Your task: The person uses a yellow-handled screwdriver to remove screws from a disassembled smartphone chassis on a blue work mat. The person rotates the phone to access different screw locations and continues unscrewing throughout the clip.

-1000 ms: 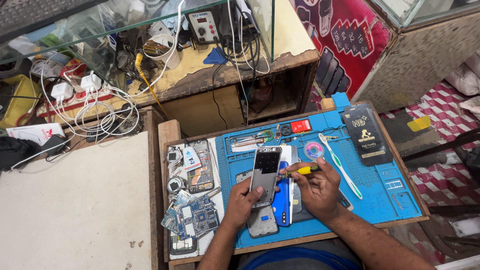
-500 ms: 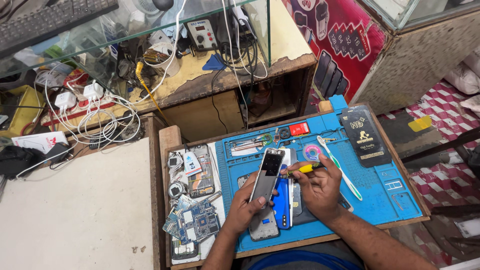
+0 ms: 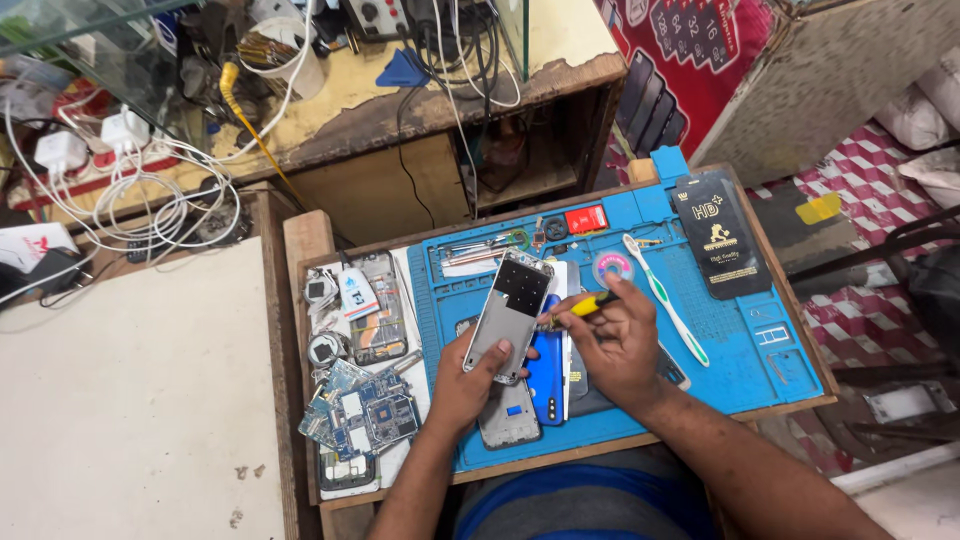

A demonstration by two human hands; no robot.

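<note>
Head view, left hand (image 3: 468,385) gripping phone frame (image 3: 508,315)

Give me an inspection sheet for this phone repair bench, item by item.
Surface: blue repair mat on a wooden tray.
Job's things: opened phone frame, tilted up off the mat; yellow-handled screwdriver, tip at the frame's edge.
Clutter: circuit boards, toothbrush, black flat packet, blue phone cover, tape roll.
Grips: left hand holds the frame; right hand holds the screwdriver.
Cables: white charger leads coiled on the shelf; black wires hanging behind.
Surroundings: pale side table, red-and-white checked floor.
</note>
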